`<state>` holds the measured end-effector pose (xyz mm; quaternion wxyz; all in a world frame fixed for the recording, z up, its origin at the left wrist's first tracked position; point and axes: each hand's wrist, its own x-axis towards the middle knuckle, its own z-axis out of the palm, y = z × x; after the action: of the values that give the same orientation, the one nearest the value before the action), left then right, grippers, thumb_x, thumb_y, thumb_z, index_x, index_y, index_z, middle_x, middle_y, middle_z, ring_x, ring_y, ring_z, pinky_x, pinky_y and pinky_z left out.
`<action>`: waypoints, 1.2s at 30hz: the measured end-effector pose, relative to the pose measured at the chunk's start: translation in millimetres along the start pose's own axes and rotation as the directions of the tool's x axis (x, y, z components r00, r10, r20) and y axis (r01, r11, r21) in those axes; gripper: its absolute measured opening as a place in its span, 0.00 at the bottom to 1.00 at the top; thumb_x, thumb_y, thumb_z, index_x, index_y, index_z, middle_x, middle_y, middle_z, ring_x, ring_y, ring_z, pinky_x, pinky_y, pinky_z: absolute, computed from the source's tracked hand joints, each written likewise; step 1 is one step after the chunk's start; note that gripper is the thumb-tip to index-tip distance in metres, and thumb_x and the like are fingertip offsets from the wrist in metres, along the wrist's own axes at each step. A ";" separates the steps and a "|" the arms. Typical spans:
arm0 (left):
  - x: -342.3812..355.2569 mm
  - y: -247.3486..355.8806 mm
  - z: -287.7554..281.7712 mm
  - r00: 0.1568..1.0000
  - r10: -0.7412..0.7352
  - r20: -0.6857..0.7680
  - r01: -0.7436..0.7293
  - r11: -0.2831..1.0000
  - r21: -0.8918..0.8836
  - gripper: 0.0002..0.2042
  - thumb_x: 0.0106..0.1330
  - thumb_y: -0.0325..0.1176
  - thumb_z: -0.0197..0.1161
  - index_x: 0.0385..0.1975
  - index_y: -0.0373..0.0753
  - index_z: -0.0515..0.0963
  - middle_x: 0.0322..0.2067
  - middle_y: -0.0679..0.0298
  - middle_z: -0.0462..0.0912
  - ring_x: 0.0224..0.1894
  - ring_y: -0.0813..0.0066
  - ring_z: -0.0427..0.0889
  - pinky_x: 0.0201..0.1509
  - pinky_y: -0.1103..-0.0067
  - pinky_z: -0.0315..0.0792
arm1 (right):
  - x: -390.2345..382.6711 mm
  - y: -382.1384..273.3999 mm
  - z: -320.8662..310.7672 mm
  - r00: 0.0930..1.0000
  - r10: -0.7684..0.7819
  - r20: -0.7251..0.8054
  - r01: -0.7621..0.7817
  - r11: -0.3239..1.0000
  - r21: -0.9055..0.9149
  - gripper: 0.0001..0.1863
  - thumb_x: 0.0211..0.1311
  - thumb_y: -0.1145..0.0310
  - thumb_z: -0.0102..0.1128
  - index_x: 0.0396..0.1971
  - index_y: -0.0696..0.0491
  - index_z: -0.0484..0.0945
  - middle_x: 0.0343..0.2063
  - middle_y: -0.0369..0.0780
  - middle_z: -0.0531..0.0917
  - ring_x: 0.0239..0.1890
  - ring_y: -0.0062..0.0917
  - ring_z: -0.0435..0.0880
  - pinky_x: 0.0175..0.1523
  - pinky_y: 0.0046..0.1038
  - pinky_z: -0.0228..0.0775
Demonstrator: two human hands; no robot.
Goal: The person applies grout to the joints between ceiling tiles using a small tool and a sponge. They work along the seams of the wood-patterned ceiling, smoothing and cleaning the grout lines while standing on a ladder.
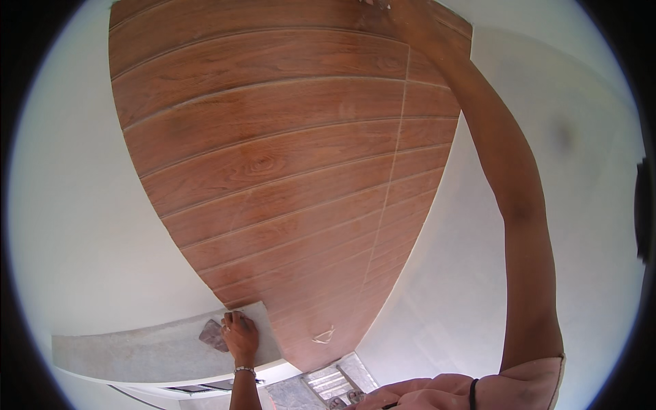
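Observation:
In the lower left, my left hand (240,336) rests on a grey ledge (150,347) with its fingers curled. A crumpled brown-grey cloth (212,335) sticks out from its left side, and the hand appears to grip its edge. My right arm stretches up along the right side. My right hand (391,11) lies against the top of a reddish-brown wood-grain plank surface (273,137). The picture's upper edge cuts off much of that hand, and its fingers are too unclear to read.
White walls (75,205) flank the planks on both sides. Dark grooves run across the planks, and a pale line runs down their right part. A small pale loop-like shape (323,335) shows low on the planks. Grey floor (287,395) with bright window-like patches lies at the bottom.

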<state>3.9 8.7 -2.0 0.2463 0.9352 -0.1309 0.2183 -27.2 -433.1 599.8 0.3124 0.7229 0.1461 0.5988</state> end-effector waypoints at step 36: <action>1.3 -0.9 2.5 1.000 0.000 -0.007 0.000 1.000 0.021 0.05 0.64 0.31 0.61 0.36 0.38 0.78 0.43 0.52 0.79 0.49 0.48 0.79 0.55 0.55 0.71 | 16.8 5.5 -1.6 0.978 0.034 0.204 -0.032 0.999 -0.014 0.09 0.72 0.76 0.52 0.30 0.48 0.77 0.32 0.37 0.81 0.45 0.37 0.76 0.58 0.52 0.53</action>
<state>6.2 7.9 -3.7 0.2367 0.9370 -0.1278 0.2229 -25.5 -427.0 616.4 0.3195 0.7812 0.0981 0.5272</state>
